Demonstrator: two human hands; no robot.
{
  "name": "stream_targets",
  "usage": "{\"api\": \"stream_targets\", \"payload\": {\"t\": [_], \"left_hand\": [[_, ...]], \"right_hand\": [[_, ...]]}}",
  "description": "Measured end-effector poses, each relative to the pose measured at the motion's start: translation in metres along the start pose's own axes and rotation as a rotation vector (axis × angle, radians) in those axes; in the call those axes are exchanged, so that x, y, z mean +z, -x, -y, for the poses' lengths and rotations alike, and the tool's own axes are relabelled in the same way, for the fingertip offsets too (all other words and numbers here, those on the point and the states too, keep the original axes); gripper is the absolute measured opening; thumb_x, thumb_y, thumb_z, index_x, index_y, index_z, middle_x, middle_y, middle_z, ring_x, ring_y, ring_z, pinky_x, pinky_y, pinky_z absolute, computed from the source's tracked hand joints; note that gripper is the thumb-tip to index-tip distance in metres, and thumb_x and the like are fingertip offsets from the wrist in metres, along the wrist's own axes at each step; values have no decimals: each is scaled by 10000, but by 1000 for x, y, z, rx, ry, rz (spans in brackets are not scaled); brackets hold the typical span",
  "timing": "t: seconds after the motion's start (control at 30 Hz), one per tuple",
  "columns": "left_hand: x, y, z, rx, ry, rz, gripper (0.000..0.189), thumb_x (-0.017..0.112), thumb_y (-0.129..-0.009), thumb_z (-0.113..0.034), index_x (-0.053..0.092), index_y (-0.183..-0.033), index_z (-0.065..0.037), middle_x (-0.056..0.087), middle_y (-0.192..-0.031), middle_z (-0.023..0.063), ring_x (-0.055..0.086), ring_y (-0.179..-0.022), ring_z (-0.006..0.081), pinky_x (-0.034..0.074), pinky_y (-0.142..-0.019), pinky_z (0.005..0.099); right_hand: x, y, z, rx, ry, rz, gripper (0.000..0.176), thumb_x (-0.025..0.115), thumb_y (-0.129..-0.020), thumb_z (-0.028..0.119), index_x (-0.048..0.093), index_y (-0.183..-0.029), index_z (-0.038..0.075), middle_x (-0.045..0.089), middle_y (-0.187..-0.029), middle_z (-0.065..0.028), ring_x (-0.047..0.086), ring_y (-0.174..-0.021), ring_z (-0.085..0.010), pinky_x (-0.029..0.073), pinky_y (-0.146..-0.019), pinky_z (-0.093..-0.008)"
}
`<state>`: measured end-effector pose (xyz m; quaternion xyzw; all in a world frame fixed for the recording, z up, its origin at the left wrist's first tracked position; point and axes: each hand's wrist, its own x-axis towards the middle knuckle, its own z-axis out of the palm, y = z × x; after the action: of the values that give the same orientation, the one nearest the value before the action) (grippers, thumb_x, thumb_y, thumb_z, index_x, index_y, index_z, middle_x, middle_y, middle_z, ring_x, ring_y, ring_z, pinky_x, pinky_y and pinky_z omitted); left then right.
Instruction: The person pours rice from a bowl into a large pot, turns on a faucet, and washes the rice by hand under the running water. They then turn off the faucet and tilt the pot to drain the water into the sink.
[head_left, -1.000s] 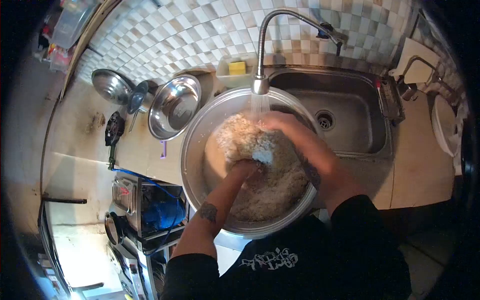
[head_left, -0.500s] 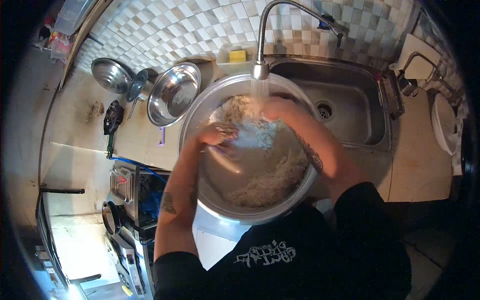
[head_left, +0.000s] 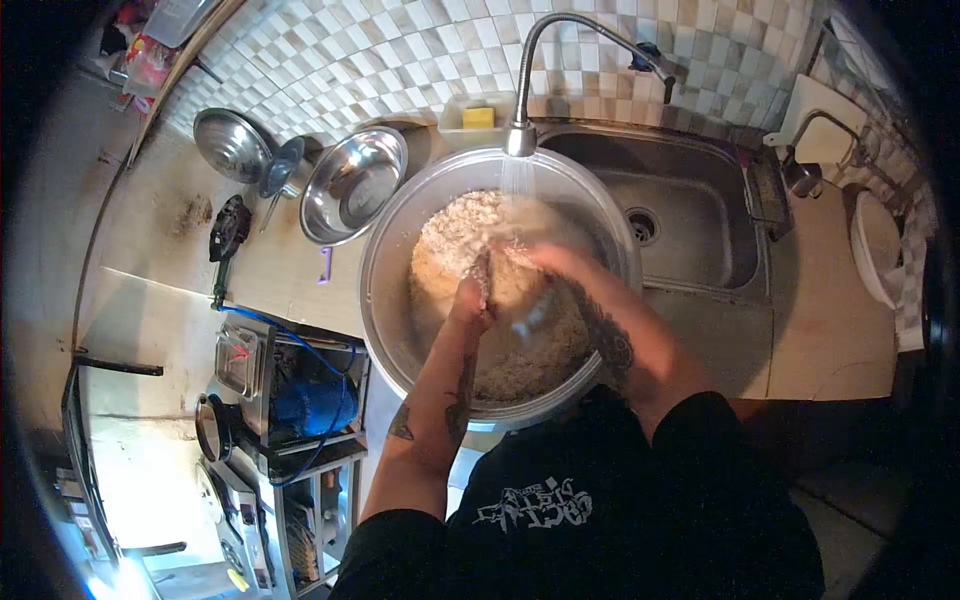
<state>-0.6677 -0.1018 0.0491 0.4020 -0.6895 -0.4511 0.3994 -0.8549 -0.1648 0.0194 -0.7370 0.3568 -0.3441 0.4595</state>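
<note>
A large, deep metal basin (head_left: pixel 376 345) holds cloudy water and wet, pale grains (head_left: pixel 455 225) that look like rice. The grains are heaped at the back left, with more under the water near the front. Inside the basin, my left hand (head_left: pixel 478 292) is at the heap's edge, fingers stretched upward with grains stuck to them. My right hand (head_left: pixel 545 260) is close beside it, its fingers blurred among the grains. Water falls from the faucet head (head_left: pixel 520 140) into the basin behind both hands.
A sink (head_left: pixel 700 255) lies to the right of the basin. On the left stand a shiny metal bowl (head_left: pixel 340 205), a pan lid (head_left: pixel 232 148) and a purple-handled tool (head_left: pixel 325 265). A yellow sponge (head_left: pixel 479 118) sits at the back; a white basin (head_left: pixel 875 245) is far right.
My left hand has moved right and my right hand down, bringing them close together. The pale heap at the back left shows more. The whole view has shifted slightly.
</note>
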Motion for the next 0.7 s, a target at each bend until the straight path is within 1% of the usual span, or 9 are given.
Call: {"api": "stream_targets", "payload": {"t": [0.1, 0.13, 0.2, 0.3, 0.33, 0.4, 0.47, 0.63, 0.7], "left_hand": [[-9, -10, 18, 326, -1045, 43, 500, 536, -832, -425, 540, -1237, -131, 580, -1201, 83, 586, -1031, 227, 479, -866, 339], [-8, -13, 6, 114, -1310, 102, 436, 581, -782, -382, 605, -1137, -129, 611, -1124, 106, 598, -1013, 232, 485, -835, 304], [-19, -24, -10, -21, -1373, 241, 391, 607, -758, -376, 634, -1056, -125, 634, -1050, 100, 614, -974, 223, 489, -809, 303], [-43, -24, -21, 232, -1159, 267, 277, 584, -807, -284, 630, -982, -73, 633, -977, 123, 618, -894, 235, 487, -779, 339], [-53, -28, -14, 140, -982, 422, 299, 552, -839, -247, 598, -1034, -24, 610, -1023, 160, 605, -913, 269, 479, -804, 367], [-44, -24, -38, -343, -452, 564, 285, 444, -930, -153, 555, -1100, 47, 583, -1108, 183, 579, -1005, 258, 464, -864, 359], [-34, 1, -131, -325, -228, 691, 333, 463, -944, -231, 552, -1169, -1, 573, -1158, 169, 551, -1074, 243, 443, -915, 360], [6, 57, -59, -88, -329, 1103, 484, 485, -917, -227, 377, -1378, -129, 528, -1261, 190, 538, -1110, 316, 398, -976, 404], [51, 38, -96, -488, -703, 1419, 587, 522, -872, -202, 310, -1413, -119, 474, -1322, 212, 508, -1148, 337, 378, -998, 419]], "right_hand": [[1, -14, 35, 75, -56, -17, 450, 453, -950, 406, 603, -1102, 10, 623, -1015, -150, 573, -934, -226, 460, -822, -354], [-2, -18, 60, 199, -78, -8, 436, 439, -958, 391, 601, -1094, 10, 624, -992, -150, 576, -915, -224, 461, -811, -360], [-12, -21, 132, 696, -56, -5, 392, 414, -970, 349, 609, -1053, 19, 629, -950, -159, 602, -843, -240, 475, -768, -381], [-7, -31, 89, 382, 438, 84, 287, 479, -899, 281, 627, -968, 45, 648, -831, -147, 616, -664, -271, 475, -643, -441], [-10, -36, 78, 264, 600, 117, 252, 501, -875, 259, 632, -939, 54, 654, -792, -143, 621, -605, -281, 475, -601, -461], [-31, -39, 72, 145, 923, 404, 236, 517, -820, 213, 667, -876, 40, 664, -861, -163, 632, -750, -303, 492, -659, -442], [-50, -40, 54, 81, 1101, 601, 226, 522, -782, 170, 689, -857, 37, 670, -911, -166, 637, -837, -317, 496, -710, -440], [-63, -37, 22, 323, 870, 594, 317, 479, -860, 236, 672, -1034, 55, 635, -1089, -169, 609, -993, -330, 465, -855, -434], [-54, -42, -4, 373, 723, 483, 438, 416, -903, 389, 557, -1214, 115, 539, -1245, -152, 532, -1119, -322, 418, -940, -419]]}}
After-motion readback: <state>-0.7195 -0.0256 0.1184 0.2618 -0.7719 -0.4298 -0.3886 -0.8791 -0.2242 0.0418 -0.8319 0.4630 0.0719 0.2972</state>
